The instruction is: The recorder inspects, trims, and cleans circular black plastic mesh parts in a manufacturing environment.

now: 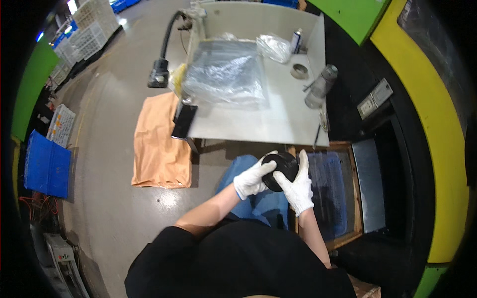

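Between my two white-gloved hands is a round, glossy black part (282,166), held above my lap just off the table's front edge. My left hand (254,177) grips its left side, thumb on the face toward me. On the other side my right hand (297,186) clasps it, with the thumb across its front and the fingers up along the right edge. What exactly the part is, I cannot make out; the fingers behind it are hidden.
The pale table (278,119) bears a stack under clear plastic (223,74), a tape roll (299,71), a bottle (321,87) and a phone (185,120). A blue crate (328,193) sits in a wooden frame at my right. A brown paper sack (161,144) stands on the floor leftward.
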Demonstrator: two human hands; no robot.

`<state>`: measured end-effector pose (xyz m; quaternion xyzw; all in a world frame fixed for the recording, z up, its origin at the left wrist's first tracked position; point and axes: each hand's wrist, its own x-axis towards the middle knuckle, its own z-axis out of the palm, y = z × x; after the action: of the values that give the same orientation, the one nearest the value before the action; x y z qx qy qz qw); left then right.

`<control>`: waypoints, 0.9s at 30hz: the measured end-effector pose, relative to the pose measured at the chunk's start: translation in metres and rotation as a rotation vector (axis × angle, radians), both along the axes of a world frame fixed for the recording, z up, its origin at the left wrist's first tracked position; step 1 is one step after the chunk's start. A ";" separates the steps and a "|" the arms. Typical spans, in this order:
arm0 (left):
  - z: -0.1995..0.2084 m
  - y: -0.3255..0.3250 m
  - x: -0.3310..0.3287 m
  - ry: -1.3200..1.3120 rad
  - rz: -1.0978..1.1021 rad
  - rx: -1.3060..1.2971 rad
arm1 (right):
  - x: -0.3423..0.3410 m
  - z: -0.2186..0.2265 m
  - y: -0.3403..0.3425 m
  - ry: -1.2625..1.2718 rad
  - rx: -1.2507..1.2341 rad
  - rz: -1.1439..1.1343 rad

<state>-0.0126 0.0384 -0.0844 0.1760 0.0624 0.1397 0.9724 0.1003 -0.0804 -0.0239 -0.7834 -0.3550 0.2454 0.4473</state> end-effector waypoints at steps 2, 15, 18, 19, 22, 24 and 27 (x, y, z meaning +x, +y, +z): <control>0.015 -0.003 -0.009 -0.104 -0.080 -0.085 | -0.003 0.017 -0.008 -0.097 0.134 0.087; 0.039 -0.017 -0.031 -0.182 -0.078 0.005 | -0.014 0.050 -0.041 0.357 0.321 0.176; 0.042 -0.018 -0.031 -0.246 -0.087 -0.035 | -0.015 0.052 -0.043 0.366 0.295 0.185; 0.043 -0.018 -0.031 -0.247 -0.095 -0.042 | -0.016 0.053 -0.043 0.385 0.293 0.173; 0.047 -0.017 -0.033 -0.201 -0.097 -0.032 | -0.019 0.054 -0.044 0.427 0.304 0.140; 0.049 -0.016 -0.033 -0.211 -0.085 -0.014 | -0.021 0.056 -0.044 0.402 0.321 0.155; 0.050 -0.016 -0.034 -0.206 -0.079 -0.016 | -0.021 0.058 -0.043 0.369 0.335 0.183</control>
<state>-0.0468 0.0225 -0.0342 0.1554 -0.0439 0.1181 0.9798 0.0792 -0.1237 0.0336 -0.6050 -0.3727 0.3612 0.6038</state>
